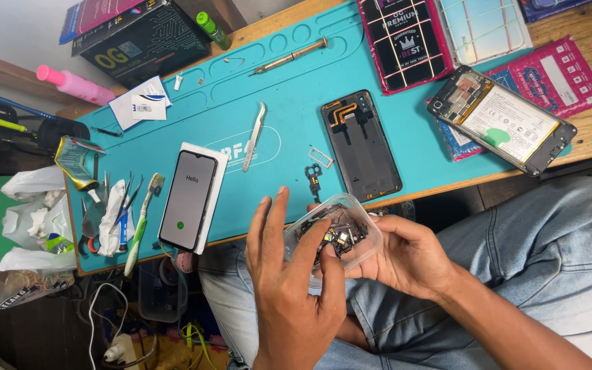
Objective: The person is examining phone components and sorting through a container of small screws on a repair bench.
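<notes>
My right hand (405, 257) holds a small clear plastic container (364, 223) over my lap, just below the table's front edge. Several small dark phone parts lie inside it. My left hand (289, 294) reaches in from the left, with its thumb and a finger down among the parts and the other fingers spread upward. Whether they pinch a part is not visible. On the teal mat (275, 96) above lie a small black flex part (314, 177) and a SIM tray (321, 157).
A phone with a lit screen (188, 200) rests on a white box. Tweezers (255, 135), a dark back cover (361, 144), a screwdriver (289, 58) and an opened phone with its battery showing (501, 120) lie on the table. A toothbrush (142, 219) and hand tools sit at the left edge.
</notes>
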